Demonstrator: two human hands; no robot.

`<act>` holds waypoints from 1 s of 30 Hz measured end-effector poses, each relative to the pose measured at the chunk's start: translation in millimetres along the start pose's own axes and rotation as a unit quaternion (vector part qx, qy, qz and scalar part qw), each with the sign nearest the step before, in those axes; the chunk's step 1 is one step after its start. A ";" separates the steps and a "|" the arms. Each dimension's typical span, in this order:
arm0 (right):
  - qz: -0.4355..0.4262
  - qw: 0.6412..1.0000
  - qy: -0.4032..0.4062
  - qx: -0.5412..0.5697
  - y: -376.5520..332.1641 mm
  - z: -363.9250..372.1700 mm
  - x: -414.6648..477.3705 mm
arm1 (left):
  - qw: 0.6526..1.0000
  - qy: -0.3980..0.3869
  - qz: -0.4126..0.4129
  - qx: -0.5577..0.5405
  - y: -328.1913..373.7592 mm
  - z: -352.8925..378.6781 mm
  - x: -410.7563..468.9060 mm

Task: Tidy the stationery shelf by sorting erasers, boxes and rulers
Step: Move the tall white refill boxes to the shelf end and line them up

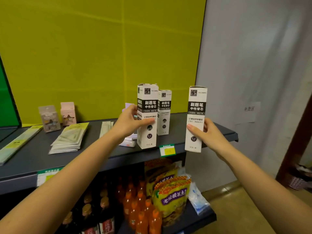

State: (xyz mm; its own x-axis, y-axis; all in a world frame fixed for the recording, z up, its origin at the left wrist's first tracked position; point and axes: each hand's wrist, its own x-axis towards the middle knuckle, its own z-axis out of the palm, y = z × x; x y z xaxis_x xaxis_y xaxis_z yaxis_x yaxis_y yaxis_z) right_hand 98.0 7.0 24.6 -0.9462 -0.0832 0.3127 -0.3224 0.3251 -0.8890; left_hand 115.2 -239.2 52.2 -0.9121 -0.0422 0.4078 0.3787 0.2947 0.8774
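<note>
left hand (130, 122) gripping upright refill box (147, 115), right hand (207, 134) gripping another box (195, 119)

Yellow-green back panel (101, 48) fills 9 to 12 o'clock; dark grey shelf board (42, 154) below it. White wall (253, 65) at 2 o'clock. Tan floor (236, 208) at 5 o'clock. Brown post (297, 146) at 3 o'clock.

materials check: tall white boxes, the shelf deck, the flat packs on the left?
Tall white boxes: printed paperboard, matte, by the folded top flaps and creased edges. Shelf deck: probably painted metal, dark grey with a soft sheen and a thin formed front lip. Flat packs: likely clear plastic sleeves over printed card, glossy with glare; contents unreadable.
</note>
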 end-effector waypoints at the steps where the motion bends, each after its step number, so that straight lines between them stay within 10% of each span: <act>1: -0.001 1.000 -0.004 0.004 3.4 -2.3 8.8 | 1.000 0.006 -0.003 0.008 -2.6 4.2 6.6; 30: -0.012 0.975 -0.199 0.097 77.7 4.3 175.4 | 0.994 0.029 -0.070 0.083 -59.8 66.2 108.9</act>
State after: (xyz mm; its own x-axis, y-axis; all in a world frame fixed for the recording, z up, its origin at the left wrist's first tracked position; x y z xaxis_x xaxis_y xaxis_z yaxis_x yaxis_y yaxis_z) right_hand -93.2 13.6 8.9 -0.8616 -0.4604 0.2137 -0.3074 0.1381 -0.9415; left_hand -17.2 -198.2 27.4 -0.9416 -0.1485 0.3023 0.2124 0.4349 0.8751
